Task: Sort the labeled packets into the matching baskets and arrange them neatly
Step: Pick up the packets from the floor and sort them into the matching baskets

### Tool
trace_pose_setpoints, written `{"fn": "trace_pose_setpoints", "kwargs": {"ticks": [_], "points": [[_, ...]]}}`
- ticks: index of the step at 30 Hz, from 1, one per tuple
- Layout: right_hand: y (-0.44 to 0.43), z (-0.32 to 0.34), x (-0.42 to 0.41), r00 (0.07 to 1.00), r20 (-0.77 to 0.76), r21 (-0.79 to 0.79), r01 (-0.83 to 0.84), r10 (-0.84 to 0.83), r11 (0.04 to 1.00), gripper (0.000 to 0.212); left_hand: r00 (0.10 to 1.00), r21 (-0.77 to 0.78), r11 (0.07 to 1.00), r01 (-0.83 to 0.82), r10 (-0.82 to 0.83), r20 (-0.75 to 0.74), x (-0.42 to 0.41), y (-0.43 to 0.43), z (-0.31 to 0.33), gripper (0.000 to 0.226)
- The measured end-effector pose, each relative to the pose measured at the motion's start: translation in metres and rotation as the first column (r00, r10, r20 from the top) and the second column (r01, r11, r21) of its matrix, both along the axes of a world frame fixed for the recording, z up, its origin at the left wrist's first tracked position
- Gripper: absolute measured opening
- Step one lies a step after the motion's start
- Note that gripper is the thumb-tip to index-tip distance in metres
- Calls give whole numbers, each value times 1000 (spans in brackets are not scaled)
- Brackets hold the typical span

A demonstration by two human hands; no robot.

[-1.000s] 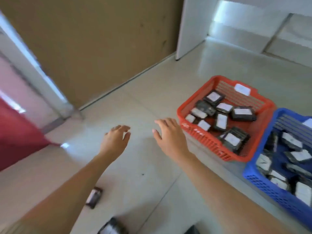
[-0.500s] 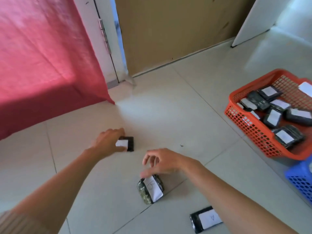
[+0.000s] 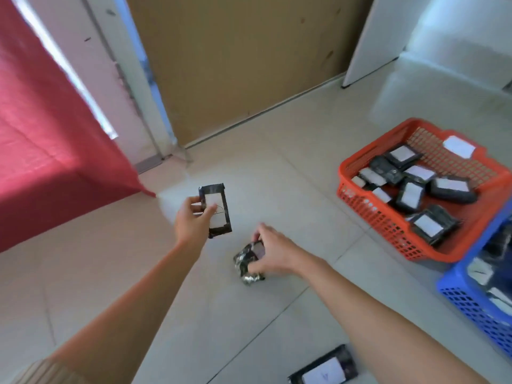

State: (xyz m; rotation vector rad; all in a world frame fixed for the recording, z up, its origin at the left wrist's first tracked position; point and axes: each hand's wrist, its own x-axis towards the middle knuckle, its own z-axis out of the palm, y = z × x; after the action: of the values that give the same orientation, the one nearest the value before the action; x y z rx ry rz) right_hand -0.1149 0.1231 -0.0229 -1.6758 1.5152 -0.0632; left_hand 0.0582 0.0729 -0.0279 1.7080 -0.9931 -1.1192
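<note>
Clothing-wise there's only one thing showing. The left arm (image 3: 133,309) has a tan ribbed knit sleeve (image 3: 41,372) poking in at 7 o'clock, its cuff ending high up. Below that it's bare down to the left grip (image 3: 191,220). The right arm (image 3: 374,306) is bare from the 5 o'clock edge to the right grip (image 3: 273,256).

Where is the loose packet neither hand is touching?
Head view, bottom edge right of centre: the loose packet lies on the floor beside the right forearm, nearer the person than the crumpled packet the right hand grips.

Red cloth (image 3: 55,162) hangs left of a brown board (image 3: 235,65) above tiled floor (image 3: 277,167)
</note>
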Motion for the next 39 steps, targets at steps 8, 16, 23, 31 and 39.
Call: {"fn": "trace_pose_setpoints", "kwargs": {"ticks": [8,16,23,31,39], "points": [[-26,89,-158,541,569,-13,759,-619,651,30,965,-130,957,260,-255,59,-147,-75,102,21],[-21,73,-279,317,410,-275,937,-855,216,32,780,-134,769,625,-605,163,-278,-111,121,24],[-29,44,-351,458,-375,-446,673,-806,590,36,666,-121,655,746,-739,104,-345,-123,64,19],[-30,30,-369,628,-482,-181,611,-611,770,49,577,-64,574,816,-811,90,-381,-123,30,19],[1,35,-375,474,-217,-584,638,-854,502,48,519,-35,518,854,-850,90,-430,-114,30,31]]}}
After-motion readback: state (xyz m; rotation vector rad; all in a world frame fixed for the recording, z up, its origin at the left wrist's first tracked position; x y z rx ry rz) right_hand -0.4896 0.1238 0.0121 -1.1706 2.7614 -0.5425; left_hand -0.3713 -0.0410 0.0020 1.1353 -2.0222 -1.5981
